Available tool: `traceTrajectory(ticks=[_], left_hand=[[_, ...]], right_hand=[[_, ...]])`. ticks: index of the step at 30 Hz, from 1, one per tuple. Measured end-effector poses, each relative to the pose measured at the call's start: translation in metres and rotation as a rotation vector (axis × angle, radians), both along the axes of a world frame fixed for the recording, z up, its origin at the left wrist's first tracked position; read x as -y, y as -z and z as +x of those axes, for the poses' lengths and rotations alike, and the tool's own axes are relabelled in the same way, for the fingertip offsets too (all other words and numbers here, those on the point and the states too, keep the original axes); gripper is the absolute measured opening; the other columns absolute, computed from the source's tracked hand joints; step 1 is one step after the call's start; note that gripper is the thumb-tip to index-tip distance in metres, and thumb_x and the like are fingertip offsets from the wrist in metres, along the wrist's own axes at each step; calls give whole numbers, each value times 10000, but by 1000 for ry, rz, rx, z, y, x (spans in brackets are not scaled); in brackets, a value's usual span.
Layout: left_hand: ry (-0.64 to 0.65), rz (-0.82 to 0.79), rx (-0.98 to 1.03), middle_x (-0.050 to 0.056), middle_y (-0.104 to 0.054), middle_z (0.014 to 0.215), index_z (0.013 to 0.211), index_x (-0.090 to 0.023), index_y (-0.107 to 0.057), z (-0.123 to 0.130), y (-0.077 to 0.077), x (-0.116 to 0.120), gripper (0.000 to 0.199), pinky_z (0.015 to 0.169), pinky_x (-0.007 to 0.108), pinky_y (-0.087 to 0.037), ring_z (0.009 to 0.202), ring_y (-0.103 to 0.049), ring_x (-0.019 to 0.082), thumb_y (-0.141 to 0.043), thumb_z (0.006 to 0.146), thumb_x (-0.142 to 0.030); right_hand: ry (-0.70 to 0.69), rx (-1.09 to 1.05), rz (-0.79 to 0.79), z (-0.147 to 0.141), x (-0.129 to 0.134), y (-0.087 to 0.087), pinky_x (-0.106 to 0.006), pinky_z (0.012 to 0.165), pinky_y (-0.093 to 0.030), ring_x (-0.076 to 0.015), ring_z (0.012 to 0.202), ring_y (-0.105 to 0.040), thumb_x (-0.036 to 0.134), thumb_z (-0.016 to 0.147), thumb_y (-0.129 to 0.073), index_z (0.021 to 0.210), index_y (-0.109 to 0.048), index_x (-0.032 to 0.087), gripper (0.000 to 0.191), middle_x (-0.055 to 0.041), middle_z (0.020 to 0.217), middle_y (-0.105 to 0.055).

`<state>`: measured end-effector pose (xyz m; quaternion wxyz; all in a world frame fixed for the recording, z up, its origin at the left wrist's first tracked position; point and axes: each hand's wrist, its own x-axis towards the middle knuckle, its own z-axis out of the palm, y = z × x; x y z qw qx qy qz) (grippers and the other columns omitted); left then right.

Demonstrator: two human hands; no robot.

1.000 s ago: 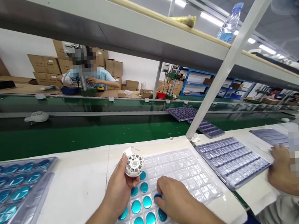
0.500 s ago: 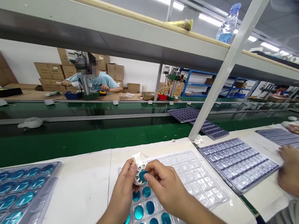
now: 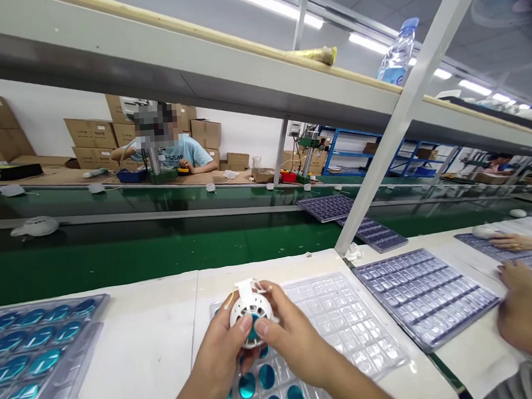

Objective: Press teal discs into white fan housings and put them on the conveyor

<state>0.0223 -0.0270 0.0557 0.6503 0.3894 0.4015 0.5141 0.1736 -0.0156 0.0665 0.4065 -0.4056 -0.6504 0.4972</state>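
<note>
Between my two hands is a round white slotted plastic housing (image 3: 250, 304) with a short neck and thin wires at its top. A shiny blue disc (image 3: 256, 330) sits at the centre of its face. My left hand (image 3: 224, 342) grips the housing from the left, thumb on the disc. From the right, my right hand (image 3: 293, 331) holds the same housing, and its thumb presses the disc too. Below them lies a clear plastic tray (image 3: 351, 315) with blue discs in its near left pockets; my hands hide part of it.
More blue discs fill a tray stack (image 3: 88, 358) at the left. On the right are stacked clear trays (image 3: 427, 291) and a co-worker's arms (image 3: 523, 303). A green conveyor (image 3: 137, 257) runs behind the bench, with a slanted post (image 3: 382, 161) and overhead shelf (image 3: 220, 63).
My right hand has moved from holding the disc at the housing's edge to gripping the housing. Both thumbs now press on the disc. The white part on the conveyor has shifted left.
</note>
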Motion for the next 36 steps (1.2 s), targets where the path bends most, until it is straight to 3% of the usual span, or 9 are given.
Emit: traceTrajectory(ticks=[4,7,10,17,21,25,28,32,36], left_hand=[[2,-32,45,-29,-579,636,1431,-156,-302,2,-1,10,928,440,204,-309,462,-429,91,-711,743,-625],[13,-31,92,-28,-590,598,1467,-159,-243,2,-3,11,939,420,199,-319,415,-423,85,-689,774,-609],[2,-19,150,1,-615,656,1429,-160,-324,3,-7,9,849,430,204,-373,467,-474,102,-678,791,-594],[-119,23,176,-22,-585,647,1072,-186,-599,-5,-11,-2,509,372,149,-287,448,-439,64,-818,685,-435],[-329,-29,199,-6,-625,719,925,-162,-584,-27,-1,-31,300,325,139,-228,406,-410,36,-739,797,-385],[-530,-136,290,27,-654,865,1035,-149,-584,-51,10,-61,321,413,181,-430,532,-553,75,-498,974,-453],[-533,-195,323,118,-691,960,1015,-113,-593,-59,12,-68,439,496,219,-526,672,-654,128,-359,1010,-485],[-498,-249,266,177,-699,1110,974,-127,-603,-58,14,-68,301,529,214,-574,757,-685,154,-404,999,-352],[-437,-305,149,67,-712,1055,1007,-207,-682,-51,21,-73,166,468,233,-584,661,-641,150,-571,910,-284]], right_hand=[[-40,-295,0,-18,2,16,-326,781,-525,-234,902,-627,662,816,-636,1255,-538,196,648,-71,1038,-630],[22,-342,-17,-28,0,23,-290,571,-533,-191,640,-627,696,804,-626,1184,-558,186,640,-35,830,-619],[-102,-362,-126,-29,-2,19,-254,411,-480,-141,434,-559,686,829,-614,1252,-509,187,662,-5,729,-611],[-241,-340,-152,-16,-11,6,-414,791,-559,-206,790,-678,647,979,-389,1421,-426,227,611,-84,1021,-673],[-4,-406,-182,-9,-25,25,-431,756,-557,-282,927,-667,666,949,-431,1323,-491,167,626,-137,1007,-686],[69,-428,-184,-5,-36,34,-392,680,-554,-253,812,-676,632,958,-445,1243,-527,147,569,-133,912,-705],[108,-431,-176,-5,-34,27,-336,613,-540,-217,718,-670,644,916,-513,1158,-555,144,558,-107,845,-702],[233,-342,-77,11,-27,22,-310,603,-537,-193,680,-670,588,887,-561,1128,-567,163,489,-69,826,-693],[687,91,3,82,-27,28,-379,736,-566,-244,840,-688,492,892,-537,1239,-551,185,464,-95,990,-698]])
